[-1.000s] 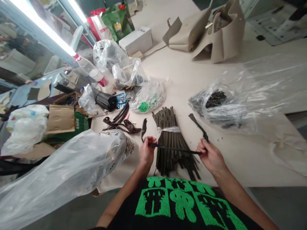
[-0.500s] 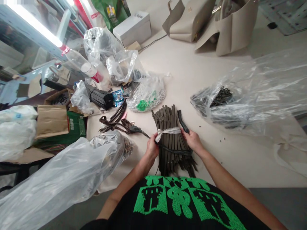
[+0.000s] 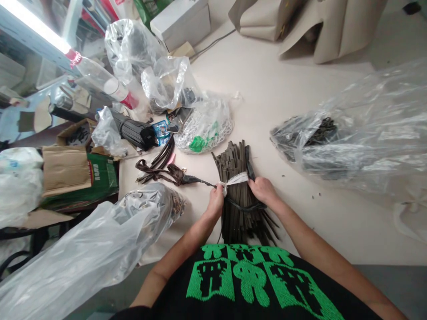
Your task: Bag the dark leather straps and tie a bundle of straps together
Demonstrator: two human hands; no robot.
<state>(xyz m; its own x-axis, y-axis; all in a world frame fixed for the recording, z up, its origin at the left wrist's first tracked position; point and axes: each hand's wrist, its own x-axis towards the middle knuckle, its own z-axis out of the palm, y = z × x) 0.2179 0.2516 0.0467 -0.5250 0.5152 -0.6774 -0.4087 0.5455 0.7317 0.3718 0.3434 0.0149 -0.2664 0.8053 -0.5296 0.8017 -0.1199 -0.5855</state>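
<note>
A broad, matte cream table [image 3: 300, 102] fills the room's middle, its left edge crowded by cluttered shelving. Crinkled clear plastic bags [image 3: 367, 129] lie right, a glossy bigger one [image 3: 83, 253] at lower left. At the near edge lies a bundle of flat olive strips [image 3: 238, 195], bound by white tape. The left hand [image 3: 216, 202] and right hand [image 3: 263, 190] each pinch 1 thin black strap [image 3: 245, 208] across it.

Dark strap bundle [image 3: 238, 195], white-tied, apparently flat on table.
</note>
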